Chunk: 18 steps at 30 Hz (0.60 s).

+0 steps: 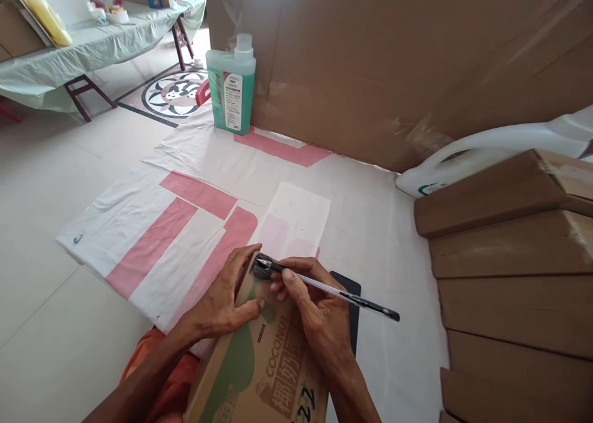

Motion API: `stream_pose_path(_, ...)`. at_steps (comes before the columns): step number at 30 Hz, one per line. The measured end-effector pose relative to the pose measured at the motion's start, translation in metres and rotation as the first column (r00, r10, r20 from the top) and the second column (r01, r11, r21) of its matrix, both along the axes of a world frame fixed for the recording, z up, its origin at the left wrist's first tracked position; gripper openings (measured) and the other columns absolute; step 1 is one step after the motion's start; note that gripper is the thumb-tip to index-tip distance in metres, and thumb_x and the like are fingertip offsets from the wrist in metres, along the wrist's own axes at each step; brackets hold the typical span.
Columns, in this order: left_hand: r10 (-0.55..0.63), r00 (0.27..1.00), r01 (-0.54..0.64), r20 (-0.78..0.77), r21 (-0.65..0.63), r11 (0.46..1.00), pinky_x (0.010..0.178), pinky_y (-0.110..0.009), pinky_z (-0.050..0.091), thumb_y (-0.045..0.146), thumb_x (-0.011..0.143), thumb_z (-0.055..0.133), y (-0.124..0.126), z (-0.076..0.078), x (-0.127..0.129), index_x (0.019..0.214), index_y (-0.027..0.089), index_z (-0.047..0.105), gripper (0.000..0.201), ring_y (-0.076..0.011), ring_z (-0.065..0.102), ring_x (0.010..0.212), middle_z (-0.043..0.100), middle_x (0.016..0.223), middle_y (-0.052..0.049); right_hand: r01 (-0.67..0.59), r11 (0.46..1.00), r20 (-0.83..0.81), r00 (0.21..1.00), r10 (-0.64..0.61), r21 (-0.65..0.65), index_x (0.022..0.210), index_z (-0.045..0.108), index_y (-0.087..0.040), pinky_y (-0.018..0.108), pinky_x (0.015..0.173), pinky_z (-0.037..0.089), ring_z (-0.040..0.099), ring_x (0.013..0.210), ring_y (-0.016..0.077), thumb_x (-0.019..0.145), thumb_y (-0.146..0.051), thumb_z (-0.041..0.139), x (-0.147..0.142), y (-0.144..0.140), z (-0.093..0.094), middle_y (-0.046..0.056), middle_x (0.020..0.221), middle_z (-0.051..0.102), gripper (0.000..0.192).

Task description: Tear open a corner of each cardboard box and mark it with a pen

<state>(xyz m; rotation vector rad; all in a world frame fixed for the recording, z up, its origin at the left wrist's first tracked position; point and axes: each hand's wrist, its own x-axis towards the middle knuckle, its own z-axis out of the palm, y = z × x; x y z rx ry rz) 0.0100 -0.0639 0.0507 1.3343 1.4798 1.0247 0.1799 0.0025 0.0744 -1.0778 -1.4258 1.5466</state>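
Observation:
In front of me a brown cardboard box (241,343) with green shapes and the word COCONUT is tilted up from the lower edge. My left hand (227,299) grips its left side, thumb on the printed face. Between the thumb and fingers of my right hand (315,305) is a gel pen (324,287) with a clear barrel and black ends. Its tip points left at a dark scribbled patch (262,268) near the box's top end; whether it touches cannot be seen. A dark flat object (352,284), partly hidden, lies behind my right hand.
A white sheet of paper (306,210) lies on the white-and-pink table cover (370,225). A bottle of green liquid (231,89) stands at the back by a large cardboard wall (347,58). Stacked cardboard boxes (500,287) and a white jug (486,151) are on the right.

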Motion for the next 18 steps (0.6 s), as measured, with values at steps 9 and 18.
stream_pose_path(9,0.014,0.999,-0.015,0.037,0.001,1.000,0.121,-0.053,0.038,0.019,0.077,0.068,0.0021,-0.0040,-0.0007,0.152,0.024,0.038,0.080,-0.0321,0.045,0.143,0.049,0.150,-0.013,-0.039,0.999,0.137,0.990,0.035,0.025,0.094,0.072,-0.022,0.025,0.059,0.056,0.068,0.065,0.0160,0.095,-0.044,0.066,-0.0069,-0.0009,-0.0098,0.003,0.082,0.074,0.022)
stream_pose_path(18,0.020,0.999,-0.021,0.044,0.013,1.000,0.116,-0.049,0.043,0.020,0.078,0.070,0.0056,-0.0023,-0.0014,0.150,0.023,0.042,0.077,-0.0313,0.051,0.136,0.052,0.146,-0.013,-0.107,0.993,0.214,0.972,0.094,0.050,0.086,0.070,-0.022,0.022,0.053,0.047,0.062,0.056,0.0141,0.095,-0.044,0.064,-0.0039,0.0007,-0.0012,-0.001,0.065,0.069,0.024)
